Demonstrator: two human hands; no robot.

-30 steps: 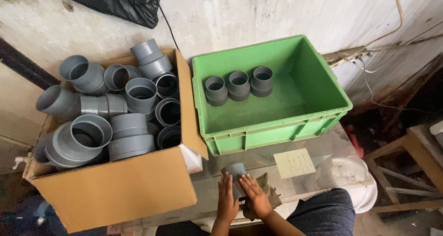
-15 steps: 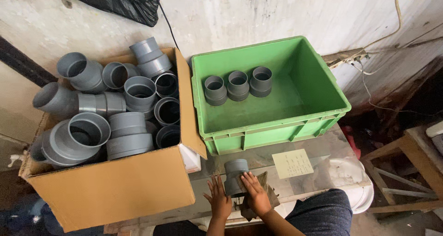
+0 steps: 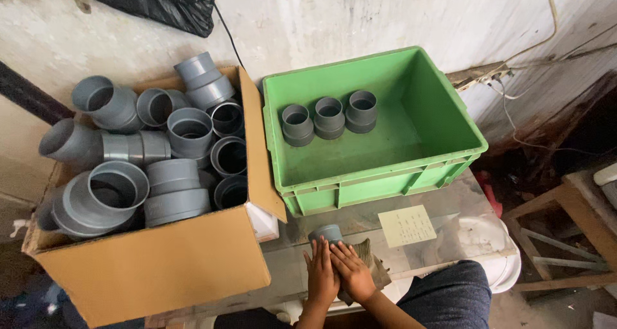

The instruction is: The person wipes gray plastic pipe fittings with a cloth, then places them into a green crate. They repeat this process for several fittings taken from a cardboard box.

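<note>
A grey pipe fitting (image 3: 326, 232) lies on the table just in front of the green crate (image 3: 385, 181). My left hand (image 3: 321, 275) rests flat over its near end. My right hand (image 3: 351, 270) presses a brown cloth or abrasive sheet (image 3: 374, 265) against the fitting's side. Both hands touch the fitting, and most of it is hidden under them. Three grey reducer fittings (image 3: 329, 117) stand in a row inside the crate at its back left.
A cardboard box (image 3: 160, 271) full of several large grey pipe fittings (image 3: 109, 197) fills the left. A yellowish note (image 3: 406, 225) lies on the table by the crate. A white bucket (image 3: 488, 239), wooden frames at right and a stained wall behind.
My left hand has moved back up over the fitting's end, close beside the right hand. The fitting has been turned or pushed slightly between the hands.
</note>
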